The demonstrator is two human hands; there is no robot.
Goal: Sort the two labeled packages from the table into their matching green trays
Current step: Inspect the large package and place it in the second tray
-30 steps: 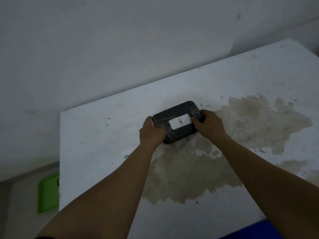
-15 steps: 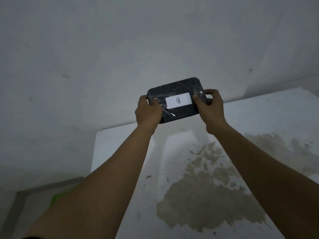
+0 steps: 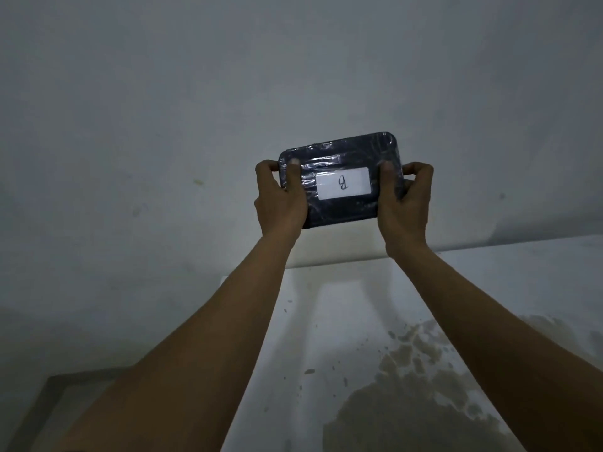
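Observation:
A dark package (image 3: 342, 156) wrapped in shiny film is held up in front of the wall, well above the table. Its white label (image 3: 343, 183) bears a handwritten letter B, seen upside down. My left hand (image 3: 280, 197) grips the package's left end with the thumb on its face. My right hand (image 3: 404, 200) grips the right end in the same way. Neither a second package nor any green tray is in view.
The white table (image 3: 342, 321) lies below my arms, with a large brownish stain (image 3: 411, 406) on its near right part. A plain grey wall (image 3: 195, 125) fills the background. A strip of floor with a grey ledge (image 3: 49, 396) shows at the lower left.
Both hands have lifted the package off the table and raised it in front of the wall. The view has tilted up, and the green tray at the lower left has left the frame.

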